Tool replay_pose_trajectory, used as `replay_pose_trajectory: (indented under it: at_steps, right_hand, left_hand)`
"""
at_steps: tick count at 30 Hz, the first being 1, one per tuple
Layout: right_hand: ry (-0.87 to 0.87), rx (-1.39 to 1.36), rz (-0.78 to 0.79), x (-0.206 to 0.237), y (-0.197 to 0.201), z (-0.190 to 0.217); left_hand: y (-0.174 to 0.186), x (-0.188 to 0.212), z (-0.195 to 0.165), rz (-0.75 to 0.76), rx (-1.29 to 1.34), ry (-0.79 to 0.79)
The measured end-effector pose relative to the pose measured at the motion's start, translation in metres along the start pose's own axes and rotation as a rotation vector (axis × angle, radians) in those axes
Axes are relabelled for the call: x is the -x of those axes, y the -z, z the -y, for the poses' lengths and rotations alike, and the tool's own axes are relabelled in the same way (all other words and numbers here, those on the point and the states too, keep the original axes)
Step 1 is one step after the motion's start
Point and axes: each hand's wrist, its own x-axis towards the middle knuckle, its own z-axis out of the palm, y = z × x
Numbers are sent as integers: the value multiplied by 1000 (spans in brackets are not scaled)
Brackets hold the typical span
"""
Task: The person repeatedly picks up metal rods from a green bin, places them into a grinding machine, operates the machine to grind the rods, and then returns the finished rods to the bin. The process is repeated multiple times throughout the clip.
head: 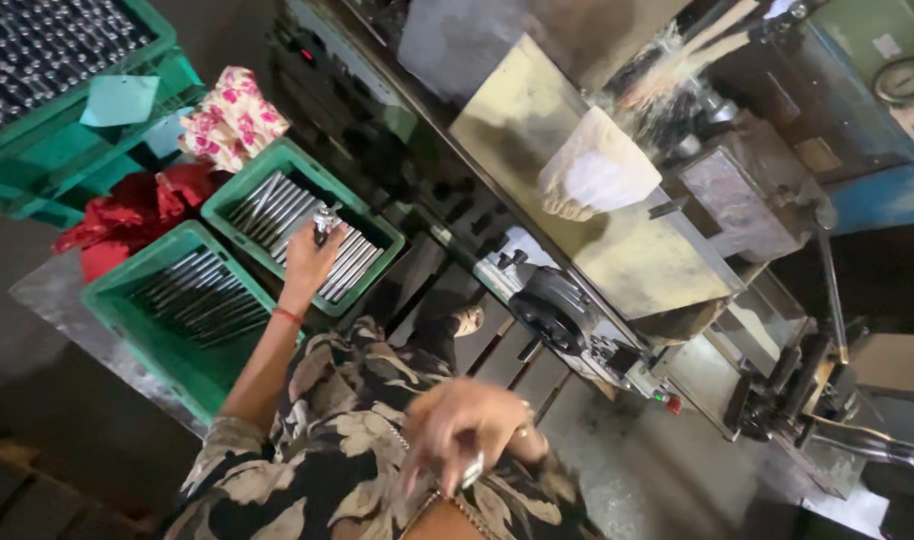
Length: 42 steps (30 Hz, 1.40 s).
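Note:
My left hand (310,258) reaches out over a green plastic crate (277,166) of long metal rods (307,225) and grips a small shiny metal part (327,217) above them. A red thread is tied around that wrist. My right hand (467,425) is close to my body, blurred, with its fingers closed around a short silver metal piece (473,468). A camouflage-patterned garment (347,450) covers my lap below both hands.
A second green crate (137,300) of rods sits beside the first, and more crates (67,110) of metal parts stand at the upper left. Red (147,205) and floral cloths (232,115) lie between them. A large machine (617,230) with a lever handle (857,440) fills the right side.

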Motion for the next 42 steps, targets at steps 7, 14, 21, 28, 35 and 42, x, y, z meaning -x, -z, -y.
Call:
replay_pose_trajectory:
  at_steps: [7,14,21,28,35,42]
  right_hand:
    - [-1157,435,-1266,199,-15,-124]
    - [-1810,455,-1142,239,-38,-182]
    - [-1682,821,-1046,230,-28,-181]
    - [-799,1247,-1051,71,135,-133]
    - [-349,272,-1230,-26,143,-131]
    - [196,-326,-755,-12,67,-50]
  left_hand:
    - [28,9,49,15,-112,159]
    - [32,-21,53,-1,-312,109]
    - [6,-32,-2,111,-353,-79]
    - [-43,-36,-27,337,405,-40]
    - [-72,-29,-42,153,731,261]
    - [-27,-24,-47,42,753,237]
